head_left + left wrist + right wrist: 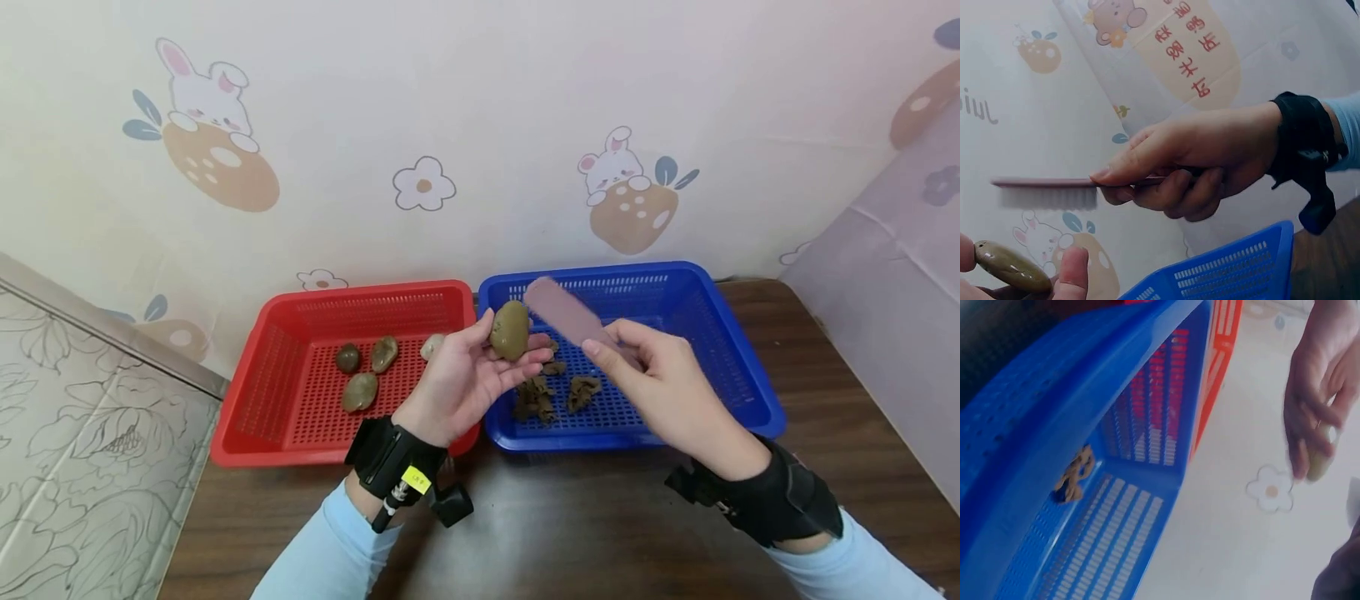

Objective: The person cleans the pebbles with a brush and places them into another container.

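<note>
My left hand (468, 375) holds a glossy olive-green oval stone (510, 330) between thumb and fingers, palm up, above where the two baskets meet. In the left wrist view the stone (1011, 267) shows at the lower left. My right hand (667, 387) grips a brush (566, 312) with a flat mauve back, over the blue basket. White bristles (1047, 198) point downward in the left wrist view, apart from the stone. The right wrist view shows the left hand (1316, 394) with the stone; the brush is hidden there.
A red basket (251, 392) on the left contains several stones. In the blue basket (750, 375) on the right lie brown crumpled clumps (583, 393). Both stand on a dark wooden table (570, 525) against a patterned wall (510, 100).
</note>
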### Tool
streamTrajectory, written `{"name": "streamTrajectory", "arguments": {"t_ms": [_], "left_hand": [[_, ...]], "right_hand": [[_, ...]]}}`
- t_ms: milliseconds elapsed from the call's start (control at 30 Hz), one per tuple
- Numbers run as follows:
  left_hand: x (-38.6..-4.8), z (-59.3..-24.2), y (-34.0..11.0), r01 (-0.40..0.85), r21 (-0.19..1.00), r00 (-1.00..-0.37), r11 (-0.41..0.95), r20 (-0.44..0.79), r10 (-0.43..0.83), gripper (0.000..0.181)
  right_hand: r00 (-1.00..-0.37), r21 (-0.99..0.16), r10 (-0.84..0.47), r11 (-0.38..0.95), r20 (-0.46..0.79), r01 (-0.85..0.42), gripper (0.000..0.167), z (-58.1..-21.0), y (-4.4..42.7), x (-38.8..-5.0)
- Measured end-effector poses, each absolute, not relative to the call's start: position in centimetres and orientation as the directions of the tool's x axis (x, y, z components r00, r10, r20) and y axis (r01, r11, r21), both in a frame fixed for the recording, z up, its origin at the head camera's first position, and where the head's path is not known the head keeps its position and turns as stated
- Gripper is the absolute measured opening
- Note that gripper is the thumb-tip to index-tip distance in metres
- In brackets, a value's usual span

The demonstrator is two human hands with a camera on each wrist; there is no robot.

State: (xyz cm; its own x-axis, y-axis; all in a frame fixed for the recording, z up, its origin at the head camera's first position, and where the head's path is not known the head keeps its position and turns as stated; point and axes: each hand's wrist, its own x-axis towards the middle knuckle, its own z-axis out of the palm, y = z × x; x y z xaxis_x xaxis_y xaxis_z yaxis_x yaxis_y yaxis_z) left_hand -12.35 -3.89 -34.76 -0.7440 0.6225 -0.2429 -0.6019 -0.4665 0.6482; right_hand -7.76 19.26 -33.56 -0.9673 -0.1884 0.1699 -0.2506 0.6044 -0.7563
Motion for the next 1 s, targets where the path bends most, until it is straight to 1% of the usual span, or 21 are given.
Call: {"name": "streamTrajectory", "arguments": {"t_ms": [100,167,200,300,400,467,567,633,700,867,933,1000], "left_hand": [[-12.3,-34.8,-3.9,-0.6,0.653,-0.743,-0.463,-0.239,0.625,0.042],[-12.2,-34.8,-3.9,-0.595,0.663,-0.741,-0.454,-0.235,0.629,0.043],[-12.2,-34.8,-3.9,-0.596,0.665,-0.739,-0.451,-0.235,0.631,0.044],[-12.2,-34.8,-3.8,-0.608,0.653,-0.737,-0.451,-0.254,0.626,0.046],[-12.2,-34.7,-3.9,-0.613,0.638,-0.742,-0.467,-0.262,0.617,0.047],[-12.2,-34.6,-3.9,-0.599,0.65,-0.748,-0.468,-0.243,0.618,0.046],[-12.0,-34.5,-4.2,-0.563,0.683,-0.759,-0.464,-0.206,0.617,0.045],[-11.8,-34.5,-4.4,-0.543,0.702,-0.771,-0.462,-0.198,0.605,0.045],[-11.8,-34.5,-4.7,-0.546,0.697,-0.776,-0.466,-0.21,0.595,0.046],[-12.6,-34.1,-5.6,-0.569,0.691,-0.771,-0.446,-0.259,0.582,0.04],[-13.3,-33.7,-6.2,-0.558,0.704,-0.784,-0.439,-0.276,0.556,0.036],[-14.0,-33.2,-7.0,-0.533,0.722,-0.811,-0.442,-0.288,0.509,0.036]], "right_hand": [[-0.945,-0.78,-0.29,0.553,0.15,-0.294,0.012,-33.7,18.5,-7.6],[-0.945,-0.785,-0.304,0.552,0.123,-0.279,0.015,-34.0,18.4,-7.8],[-0.952,-0.781,-0.286,0.567,0.113,-0.263,0.017,-34.1,18.4,-7.9],[-0.978,-0.743,-0.18,0.639,0.103,-0.196,0.026,-34.2,18.9,-8.3],[-0.986,-0.721,-0.115,0.674,0.118,-0.165,0.032,-34.1,19.3,-8.2],[-0.984,-0.726,-0.13,0.664,0.124,-0.179,0.03,-34.0,19.4,-8.1],[-0.974,-0.75,-0.205,0.627,0.102,-0.21,0.025,-34.0,19.1,-7.9],[-0.968,-0.748,-0.236,0.627,0.088,-0.22,0.025,-34.0,18.8,-8.1],[-0.97,-0.731,-0.228,0.649,0.08,-0.213,0.028,-33.9,18.7,-8.4],[-0.985,-0.673,-0.147,0.72,0.088,-0.167,0.035,-33.3,19.5,-8.9],[-0.989,-0.661,-0.131,0.736,0.076,-0.148,0.037,-32.9,20.0,-8.8],[-0.989,-0.646,-0.133,0.75,0.063,-0.142,0.039,-32.5,20.5,-8.9]]}}
